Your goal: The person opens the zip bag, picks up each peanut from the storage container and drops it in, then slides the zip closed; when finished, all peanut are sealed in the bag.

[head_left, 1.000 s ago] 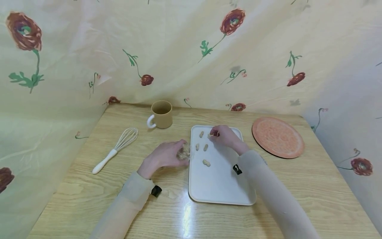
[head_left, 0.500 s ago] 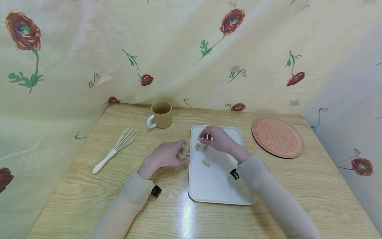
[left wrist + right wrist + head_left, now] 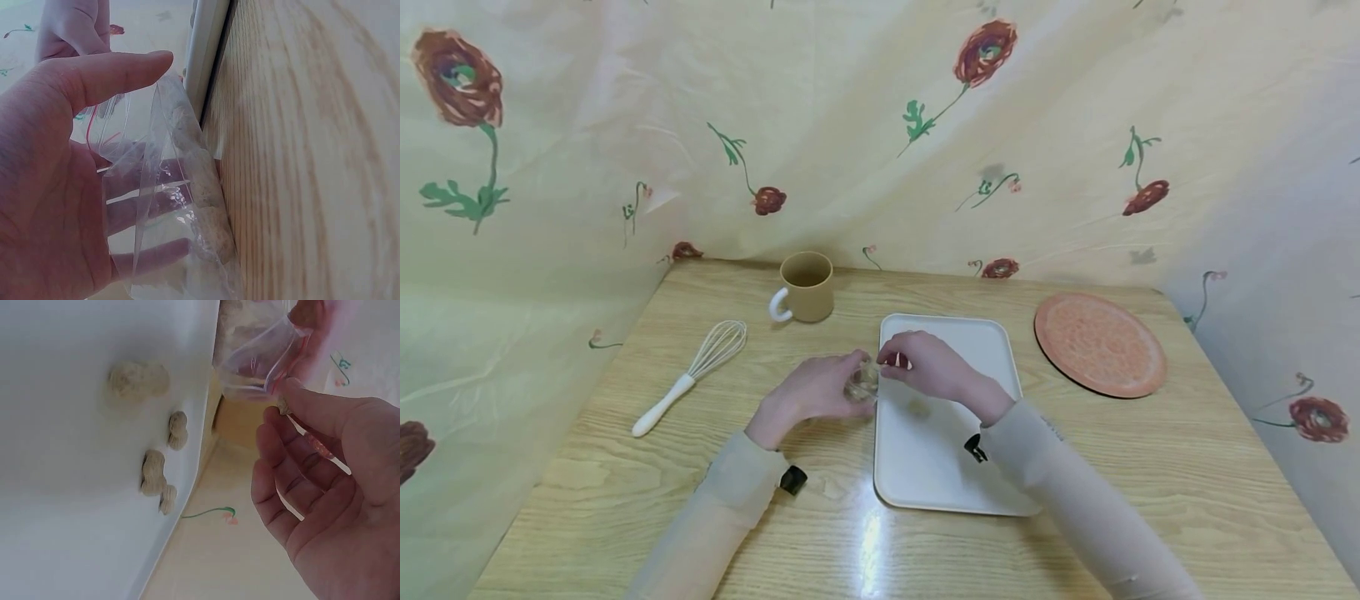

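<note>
At the white tray's [image 3: 955, 475] left edge, my left hand [image 3: 816, 390] holds a clear zip bag [image 3: 169, 194] between thumb and fingers. Unshelled peanuts [image 3: 209, 200] lie in the bag, low against the wooden table. My right hand [image 3: 928, 365] pinches another peanut [image 3: 283, 405] between thumb and forefinger, right at the bag's mouth, over the tray's left rim. Most of that peanut is covered by the fingertips. Several peanuts [image 3: 139, 381] lie on the tray in the right wrist view; in the head view the right hand hides most of them.
A tan mug [image 3: 808, 290] with a white handle stands behind the left hand. To the left lies a white whisk [image 3: 688, 379]. A round pinkish mat [image 3: 1099, 343] is right of the tray. Flower-printed cloth [image 3: 850, 150] hangs behind the table.
My right hand has moved left and nearer across the tray, from its far part to the bag's mouth, carrying a peanut. The left hand and bag have stayed in place.
</note>
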`<state>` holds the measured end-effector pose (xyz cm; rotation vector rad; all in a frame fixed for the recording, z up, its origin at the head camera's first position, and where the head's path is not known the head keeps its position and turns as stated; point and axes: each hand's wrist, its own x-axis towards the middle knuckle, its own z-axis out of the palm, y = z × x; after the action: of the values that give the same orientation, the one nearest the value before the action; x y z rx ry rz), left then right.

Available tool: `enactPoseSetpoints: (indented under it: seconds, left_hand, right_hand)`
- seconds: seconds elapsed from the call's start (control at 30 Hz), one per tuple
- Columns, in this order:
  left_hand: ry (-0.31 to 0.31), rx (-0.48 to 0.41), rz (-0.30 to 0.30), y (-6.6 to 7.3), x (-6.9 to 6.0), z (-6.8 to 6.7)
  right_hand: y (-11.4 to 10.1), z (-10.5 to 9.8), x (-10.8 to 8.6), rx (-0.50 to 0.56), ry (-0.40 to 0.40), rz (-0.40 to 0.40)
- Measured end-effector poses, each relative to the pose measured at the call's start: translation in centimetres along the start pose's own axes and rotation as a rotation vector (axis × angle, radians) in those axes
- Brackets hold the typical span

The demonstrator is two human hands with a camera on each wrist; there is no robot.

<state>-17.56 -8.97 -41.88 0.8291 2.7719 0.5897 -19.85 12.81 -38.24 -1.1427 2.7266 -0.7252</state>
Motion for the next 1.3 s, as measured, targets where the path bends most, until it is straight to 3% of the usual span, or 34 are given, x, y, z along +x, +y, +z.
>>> enactPoseSetpoints:
  seconds: [0.17,0.4,0.97,1.3]
  left_hand:
    - [0.008,-0.006,0.019,0.1,0.0,-0.1]
    - [0.011,0.007,0.028,0.3,0.0,-0.2]
    - [0.007,0.0,0.017,0.2,-0.1,-0.1]
    - [-0.001,0.007,0.013,0.2,-0.1,-0.2]
  right_hand:
    - [-0.3,0.8,0.3,-0.034,-0.021,0.0]
    - [-0.4,1.8,0.5,0.007,-0.061,0.024]
    - [-1.2,2.2,0.7,-0.016,-0.093,0.013]
    - [-1.4,1.7,0.5,0.025,-0.087,0.036]
